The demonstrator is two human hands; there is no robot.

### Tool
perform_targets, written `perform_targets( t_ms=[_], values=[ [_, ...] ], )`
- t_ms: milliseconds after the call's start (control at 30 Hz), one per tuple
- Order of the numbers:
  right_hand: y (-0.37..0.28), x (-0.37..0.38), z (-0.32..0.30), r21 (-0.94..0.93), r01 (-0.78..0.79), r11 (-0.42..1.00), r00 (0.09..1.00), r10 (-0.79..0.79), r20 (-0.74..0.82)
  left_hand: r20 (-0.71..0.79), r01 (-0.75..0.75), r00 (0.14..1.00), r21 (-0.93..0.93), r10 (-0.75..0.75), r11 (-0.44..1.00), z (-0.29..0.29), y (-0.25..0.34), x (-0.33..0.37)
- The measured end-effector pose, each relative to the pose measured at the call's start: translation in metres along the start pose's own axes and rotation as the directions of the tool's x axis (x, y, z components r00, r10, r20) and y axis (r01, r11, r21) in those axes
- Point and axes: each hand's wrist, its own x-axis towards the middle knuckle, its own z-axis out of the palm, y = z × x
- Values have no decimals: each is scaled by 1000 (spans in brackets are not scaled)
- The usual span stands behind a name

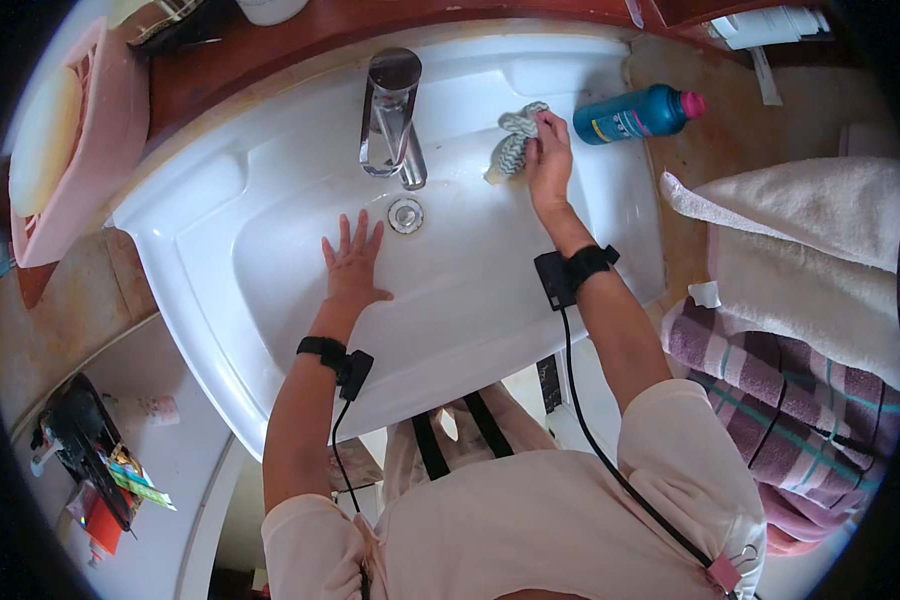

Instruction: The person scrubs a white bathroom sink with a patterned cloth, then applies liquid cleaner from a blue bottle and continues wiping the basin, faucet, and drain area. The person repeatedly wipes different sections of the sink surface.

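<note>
My left hand (352, 262) is spread over the basin of the white sink (450, 320), fingers apart and holding nothing, just left of the round drain (405, 216). At the basin's far right side, my right hand (550, 165) is closed on a grey-green and white patterned cloth (513, 150). The cloth lies against the sink's inner slope, and a yellowish patch shows at its lower end. Beyond the drain stands the chrome faucet (394, 110). To the right of the cloth, a teal bottle with a pink cap (632, 115) lies on its side across the sink's rim.
A pink soap dish (110, 130) holding a pale bar of soap (48, 145) is at the far left. White towels (810, 260) and a purple plaid towel (770, 390) hang on the right. A black holder with small items (80, 430) is at lower left.
</note>
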Motion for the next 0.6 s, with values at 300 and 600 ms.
perform_targets(
  t_ms=[300, 600],
  values=[
    [-9, -10, 19, 532, -475, 701, 880, 377, 289, 23, -6, 1000, 0, 6, 1000, 0, 2, 5],
    [-42, -29, 42, 335, -228, 914, 969, 177, 175, 35, 26, 999, 24, -26, 999, -4, 9, 4]
  ],
)
